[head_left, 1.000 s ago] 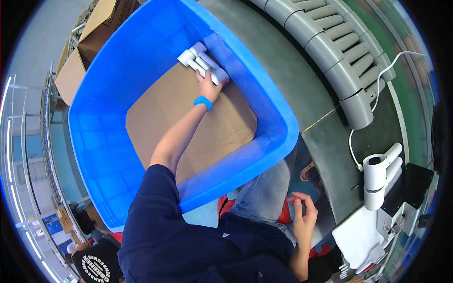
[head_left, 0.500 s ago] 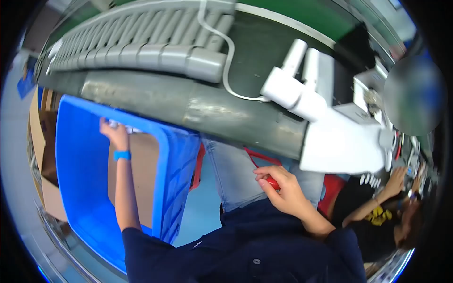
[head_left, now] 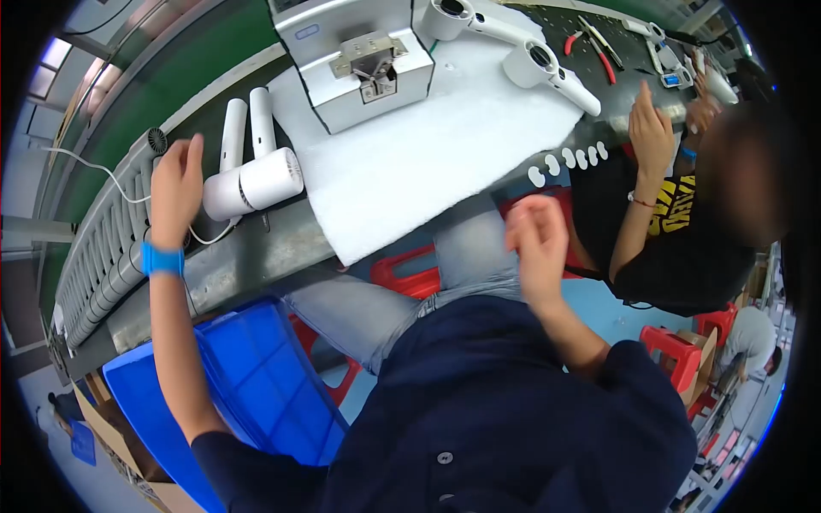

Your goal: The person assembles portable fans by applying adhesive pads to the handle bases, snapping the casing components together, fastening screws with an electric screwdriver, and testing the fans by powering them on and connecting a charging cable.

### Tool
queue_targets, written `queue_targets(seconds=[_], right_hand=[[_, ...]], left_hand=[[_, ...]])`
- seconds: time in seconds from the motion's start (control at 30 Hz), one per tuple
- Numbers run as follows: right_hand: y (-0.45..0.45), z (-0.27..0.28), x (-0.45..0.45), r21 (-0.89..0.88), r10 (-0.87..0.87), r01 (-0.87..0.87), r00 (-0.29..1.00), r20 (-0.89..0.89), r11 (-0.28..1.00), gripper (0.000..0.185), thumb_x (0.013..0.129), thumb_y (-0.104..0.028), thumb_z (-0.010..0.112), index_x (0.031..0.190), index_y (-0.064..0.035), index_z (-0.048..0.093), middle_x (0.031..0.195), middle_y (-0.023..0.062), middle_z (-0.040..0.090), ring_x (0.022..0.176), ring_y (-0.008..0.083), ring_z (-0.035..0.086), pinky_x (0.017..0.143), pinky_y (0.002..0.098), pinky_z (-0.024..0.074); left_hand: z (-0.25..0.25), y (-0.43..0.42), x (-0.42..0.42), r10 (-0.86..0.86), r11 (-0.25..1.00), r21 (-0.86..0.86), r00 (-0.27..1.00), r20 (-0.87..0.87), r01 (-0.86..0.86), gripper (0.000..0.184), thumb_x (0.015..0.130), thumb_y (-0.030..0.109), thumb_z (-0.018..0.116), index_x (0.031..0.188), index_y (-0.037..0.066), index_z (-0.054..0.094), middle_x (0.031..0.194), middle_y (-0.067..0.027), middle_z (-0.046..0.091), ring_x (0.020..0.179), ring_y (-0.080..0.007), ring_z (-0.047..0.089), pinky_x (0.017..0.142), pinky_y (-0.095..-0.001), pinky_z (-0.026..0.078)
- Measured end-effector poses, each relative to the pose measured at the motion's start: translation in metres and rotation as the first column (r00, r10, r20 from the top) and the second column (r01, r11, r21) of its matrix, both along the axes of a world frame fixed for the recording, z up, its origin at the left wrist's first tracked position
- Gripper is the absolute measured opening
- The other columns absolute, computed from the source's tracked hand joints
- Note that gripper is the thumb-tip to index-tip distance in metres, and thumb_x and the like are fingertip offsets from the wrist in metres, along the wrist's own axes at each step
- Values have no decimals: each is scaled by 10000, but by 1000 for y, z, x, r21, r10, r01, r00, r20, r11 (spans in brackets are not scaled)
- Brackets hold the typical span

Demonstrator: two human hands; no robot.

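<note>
My left hand, with a blue band at the wrist, is above the green worktable, just left of white hair-dryer-like devices whose two handles point away from me. Its fingers are extended and nothing shows in them. A white cable runs below that hand. My right hand hovers in front of my body near the table edge, blurred, its fingers loosely bent and apart with nothing visible between them. A white foam sheet lies between the hands, with a metal fixture at its back.
More white devices lie at the back right, near red-handled pliers. Several small white pieces line the table edge. A co-worker sits at right. The blue bin and grey rollers are at left.
The view has swung right towards the table. My left hand has let go of the white device in the blue bin, come out and moved over the table. My right hand stays near my body.
</note>
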State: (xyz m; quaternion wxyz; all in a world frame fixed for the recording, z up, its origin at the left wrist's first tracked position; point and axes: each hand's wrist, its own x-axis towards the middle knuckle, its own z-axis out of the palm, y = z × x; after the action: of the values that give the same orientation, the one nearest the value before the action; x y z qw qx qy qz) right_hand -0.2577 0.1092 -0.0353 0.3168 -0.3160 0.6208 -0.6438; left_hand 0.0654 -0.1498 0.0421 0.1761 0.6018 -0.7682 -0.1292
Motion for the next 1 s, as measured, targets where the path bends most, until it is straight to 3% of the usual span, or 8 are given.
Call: queue_targets(seconds=[0.07, 0.23, 0.3, 0.4, 0.5, 0.63, 0.73, 1.0], right_hand=[[3, -12, -36, 62, -161, 165, 984, -73, 984, 134, 939, -126, 518, 992, -7, 550, 757, 18, 541, 555, 55, 466, 499, 195, 375], [-6, -6, -65, 171, -62, -6, 919, 389, 985, 261, 908, -208, 585, 993, 38, 577, 800, 76, 589, 545, 115, 506, 471, 234, 370], [-6, -24, -76, 193, -102, 15, 888, 449, 981, 297, 895, -209, 593, 1090, 14, 574, 871, 78, 591, 630, 121, 529, 534, 244, 416], [-6, -49, -98, 228, -43, -93, 848, 529, 969, 354, 903, -250, 568, 1196, -52, 549, 1037, 96, 589, 713, 136, 535, 637, 272, 439], [-14, -77, -113, 124, -62, 12, 914, 402, 992, 332, 910, -227, 576, 1154, -2, 581, 928, 50, 535, 707, 114, 473, 629, 238, 400], [-21, -51, -89, 61, -93, 85, 984, 153, 995, 179, 903, -164, 605, 902, 15, 606, 723, 8, 486, 571, 80, 408, 537, 219, 327], [-18, -35, -68, 27, -129, 129, 992, -8, 991, 199, 916, -169, 588, 801, -9, 560, 688, 10, 479, 582, 76, 414, 537, 211, 324], [-39, 39, 9, -54, 446, -460, 879, -166, 886, 123, 942, -89, 494, 981, 26, 504, 742, 53, 524, 634, 92, 481, 610, 217, 387]], left_hand=[[-32, -45, 7, 33, 999, 16, 999, 21, -33, 522, 905, 437, 508, 893, -75, 610, 788, -213, 642, 727, -319, 612, 725, -358, 474], [-43, -77, 6, 24, 938, 346, 1000, -6, -21, 527, 891, 479, 521, 824, -32, 630, 643, -54, 579, 521, -133, 529, 464, -288, 438], [-41, -62, 1, 9, 966, 257, 995, -100, 17, 520, 840, 443, 569, 623, -28, 602, 553, -135, 578, 483, -212, 547, 471, -374, 435], [-31, -51, -11, 89, 931, 358, 995, -44, -68, 554, 801, 513, 549, 761, -23, 682, 741, -191, 651, 679, -276, 612, 618, -412, 474], [-44, -48, -20, 27, 979, 201, 998, -54, -15, 585, 646, 409, 694, 1049, -13, 652, 1084, -251, 617, 980, -377, 608, 876, -406, 482], [-44, -45, -22, 151, 969, 204, 987, -48, -138, 475, 624, 321, 673, 958, -16, 681, 1016, -221, 650, 945, -327, 631, 808, -376, 502], [-39, -35, -15, 246, 969, 68, 925, -290, -237, 606, 705, 253, 614, 1121, -144, 423, 1035, -326, 586, 967, -415, 594, 834, -417, 478], [37, 92, -36, -85, 992, -117, 453, -887, -42, 233, 813, 201, 653, 910, 8, 565, 789, -56, 586, 760, -134, 530, 677, -290, 445]])
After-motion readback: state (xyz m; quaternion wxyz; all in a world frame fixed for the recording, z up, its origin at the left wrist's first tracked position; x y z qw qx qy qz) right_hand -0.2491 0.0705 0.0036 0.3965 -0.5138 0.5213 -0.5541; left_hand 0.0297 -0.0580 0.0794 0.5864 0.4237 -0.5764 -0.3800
